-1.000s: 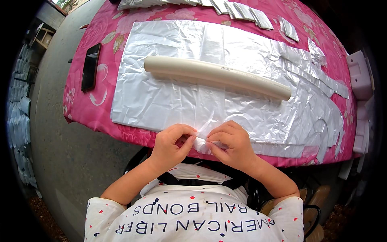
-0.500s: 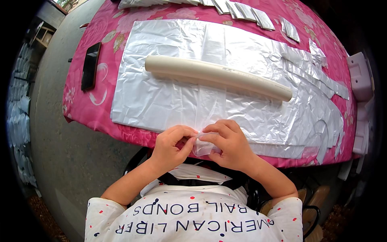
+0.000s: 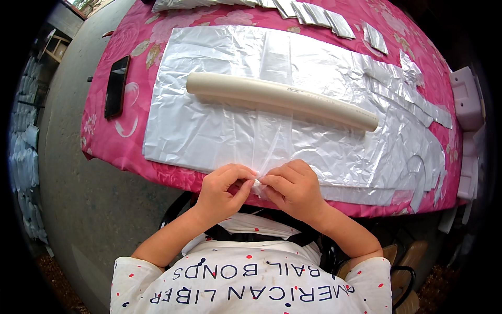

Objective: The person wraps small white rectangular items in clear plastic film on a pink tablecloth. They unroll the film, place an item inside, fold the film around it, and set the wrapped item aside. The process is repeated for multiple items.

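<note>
A flat stack of thin white plastic bags covers much of the table, with its handle-like strips toward the right. At its near edge, my left hand pinches thin clear plastic film between thumb and fingertips. My right hand meets it fingertip to fingertip, closed on the same film. The gathered film shows as a small crumpled bit below the fingers, and creases fan out from it into the top bag. A cream plastic pipe lies slanting across the stack, beyond both hands.
A pink flowered cloth drapes the table. To the left lies a dark phone. Along the far edge are several folded silvery-white packets, with a separate one to the right. White plastic containers stand beyond the right edge.
My right hand's fingers have drawn together and turned down beside the left fingertips. The loose film hanging between the hands has become smaller. My left hand stays almost where it was.
</note>
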A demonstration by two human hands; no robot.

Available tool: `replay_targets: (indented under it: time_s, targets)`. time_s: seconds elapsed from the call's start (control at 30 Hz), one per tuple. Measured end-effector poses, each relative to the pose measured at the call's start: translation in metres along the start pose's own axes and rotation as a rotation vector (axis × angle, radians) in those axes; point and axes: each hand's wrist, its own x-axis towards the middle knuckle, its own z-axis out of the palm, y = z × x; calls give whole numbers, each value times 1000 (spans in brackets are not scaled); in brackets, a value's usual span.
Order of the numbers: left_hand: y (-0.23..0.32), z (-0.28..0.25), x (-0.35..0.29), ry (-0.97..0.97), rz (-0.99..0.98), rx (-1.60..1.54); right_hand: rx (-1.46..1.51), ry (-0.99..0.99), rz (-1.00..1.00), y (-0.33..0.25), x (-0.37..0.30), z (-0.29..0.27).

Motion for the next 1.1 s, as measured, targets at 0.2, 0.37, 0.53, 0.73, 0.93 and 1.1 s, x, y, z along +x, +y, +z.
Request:
replay_targets:
  time_s: [0.2,0.37,0.53,0.73,0.93,1.1]
  targets:
    - [-1,3,-1,50,49,6,-12,-17,258,-2,11,3]
    - [-4,6,-2,18,326,221,30,-93,322,-2,15,0]
    - [-18,8,-9,-37,523,408,182,-123,393,5,11,-18]
    - [-22,5,-11,-102,734,536,-83,2,132,7,8,-17]
    - [-27,-3,-11,-198,806,542,-162,-275,-122,14,-7,-18]
    - [-27,0,-4,-99,816,532,-159,-304,-129,13,-17,-24]
